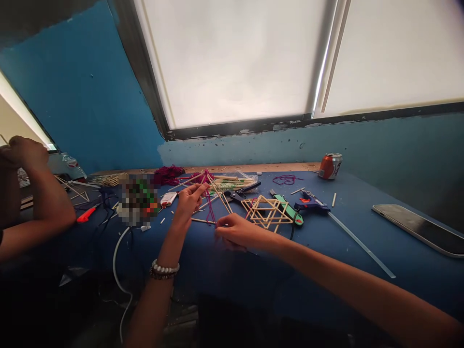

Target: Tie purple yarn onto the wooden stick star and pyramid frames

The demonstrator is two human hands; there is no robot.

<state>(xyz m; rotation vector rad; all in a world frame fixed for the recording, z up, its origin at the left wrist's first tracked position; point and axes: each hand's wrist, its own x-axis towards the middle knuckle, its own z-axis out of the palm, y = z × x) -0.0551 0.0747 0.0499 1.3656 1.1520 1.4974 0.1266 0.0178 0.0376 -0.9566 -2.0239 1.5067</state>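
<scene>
My left hand (190, 203) is closed in a pinch just below the peak of a pyramid-like frame of thin wooden sticks (220, 194). Magenta yarn (206, 176) is wound around that peak, and loose strands hang from it. My right hand (241, 232) is lower and to the right, its fingertips pinched at the lower end of the hanging strands; the fingers are slightly blurred. Beside my right hand lies a star-shaped lattice of wooden sticks (268, 212).
A blue glue gun (313, 203) with a long glue stick (362, 246), a green cutter (290, 210), a phone (420, 227) and a can (329, 166) are on the blue table. Magenta yarn (168, 174) lies behind. Another person's arm (39, 203) rests at left near an orange-handled tool (86, 215).
</scene>
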